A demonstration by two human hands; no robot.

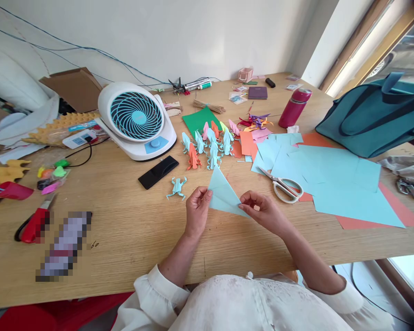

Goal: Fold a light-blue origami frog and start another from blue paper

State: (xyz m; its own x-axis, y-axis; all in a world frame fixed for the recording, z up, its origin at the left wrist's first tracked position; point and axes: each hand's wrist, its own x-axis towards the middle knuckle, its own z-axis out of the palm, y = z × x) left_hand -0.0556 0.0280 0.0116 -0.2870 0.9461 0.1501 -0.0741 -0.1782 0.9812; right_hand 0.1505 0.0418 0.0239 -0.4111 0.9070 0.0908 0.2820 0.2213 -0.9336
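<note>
A light blue paper folded into a triangle (224, 193) is held up over the table between both hands. My left hand (198, 207) pinches its left edge between thumb and fingers. At the lower right corner, my right hand (260, 210) grips the paper with its thumb and fingertips. A small light blue folded frog (176, 187) lies to the left of my left hand. Beyond the triangle stands a cluster of folded paper figures, including an orange one (193, 157) and several light blue ones (213, 154). White-handled scissors (285, 187) lie to the right, partly on paper sheets.
Light blue sheets (338, 172) and orange sheets cover the right side, near a teal bag (376, 119) and a red bottle (295, 108). A white fan (136, 117) and a black phone (158, 172) are on the left. Red-handled cutters (36, 224) lie far left.
</note>
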